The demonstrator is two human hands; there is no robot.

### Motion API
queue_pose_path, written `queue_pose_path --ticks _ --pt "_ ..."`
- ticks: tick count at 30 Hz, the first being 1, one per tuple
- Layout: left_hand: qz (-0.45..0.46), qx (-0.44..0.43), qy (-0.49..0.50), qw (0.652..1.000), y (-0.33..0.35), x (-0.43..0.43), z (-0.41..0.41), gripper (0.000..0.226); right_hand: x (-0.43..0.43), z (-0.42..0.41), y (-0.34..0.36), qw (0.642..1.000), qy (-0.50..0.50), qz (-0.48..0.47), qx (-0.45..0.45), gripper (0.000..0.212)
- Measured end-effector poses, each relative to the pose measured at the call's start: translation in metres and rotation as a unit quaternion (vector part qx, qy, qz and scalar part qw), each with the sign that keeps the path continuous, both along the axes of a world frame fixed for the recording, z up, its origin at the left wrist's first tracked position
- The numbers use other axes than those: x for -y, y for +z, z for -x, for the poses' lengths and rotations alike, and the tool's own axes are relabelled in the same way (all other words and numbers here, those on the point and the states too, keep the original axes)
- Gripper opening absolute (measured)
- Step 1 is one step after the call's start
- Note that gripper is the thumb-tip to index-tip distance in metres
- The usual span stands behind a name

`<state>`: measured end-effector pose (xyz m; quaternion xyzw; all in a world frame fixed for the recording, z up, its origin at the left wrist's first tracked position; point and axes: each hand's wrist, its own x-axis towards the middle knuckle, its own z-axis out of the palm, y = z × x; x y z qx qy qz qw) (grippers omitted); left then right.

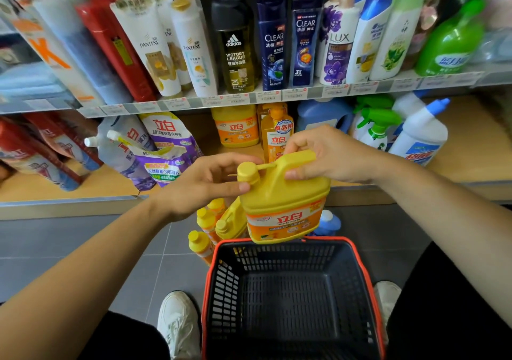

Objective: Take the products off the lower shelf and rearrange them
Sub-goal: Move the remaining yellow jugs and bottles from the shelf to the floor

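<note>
**Yellow 立白 jug in both my hands, over the basket**

At the bottom of the frame my white shoes (178, 323) stand on grey tile on either side of a dark basket (288, 298) with a red rim.

Just above its far rim, at mid-frame, I hold the jug (282, 207) upright. It is yellow, with an orange label that reads 立白 in red. My left hand (205, 185) curls round its cap and neck, thumb below and fingers above. My right hand (318, 154) grips the handle on top, fingers wrapped over it.

Behind the jug, on the floor, stand several yellow bottles (207, 221) and a blue bottle (328, 222).

Further back is the lower shelf (69, 188). At its left are purple 立白 pouches (166, 149). At its centre are a second yellow jug (237, 128) and an orange pump bottle (277, 135) marked 食品用. To the right stand a green-topped sprayer (374, 130) and a white bottle (418, 135) with a blue nozzle.

Across the top of the frame, the upper shelf carries, from left to right:
- Pantene (149, 44)
- adidas Victory League (235, 46)
- two Clear bottles (273, 41)
- Lux (336, 41)
- a green bottle (451, 38)

The price tags beneath them are too blurred to read.
</note>
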<state>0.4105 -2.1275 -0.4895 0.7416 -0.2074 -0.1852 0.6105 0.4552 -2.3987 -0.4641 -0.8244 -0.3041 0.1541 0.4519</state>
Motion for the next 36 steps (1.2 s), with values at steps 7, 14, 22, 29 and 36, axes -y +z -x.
queue_pose_path --ticks 7,14,22,29,36 --pt "0.136 -0.068 -0.034 0.988 0.000 0.003 0.000 0.051 0.006 -0.010 0.000 0.995 0.045 -0.057 -0.069 0.029" --pt "0.039 0.131 0.199 0.970 -0.008 0.014 0.011 0.053 -0.007 -0.005 -0.007 0.997 -0.050 -0.066 -0.010 0.029" --pt "-0.154 0.283 0.364 0.874 -0.010 0.027 0.013 0.040 -0.027 0.008 -0.020 0.990 -0.112 -0.041 0.080 0.018" --pt "-0.111 0.159 0.156 0.969 0.001 0.005 -0.004 0.044 -0.019 0.002 -0.022 0.993 -0.089 -0.074 0.020 0.016" --pt "0.064 -0.031 -0.004 0.997 0.009 -0.003 -0.010 0.044 -0.011 -0.002 -0.010 0.989 -0.041 -0.134 -0.048 0.038"
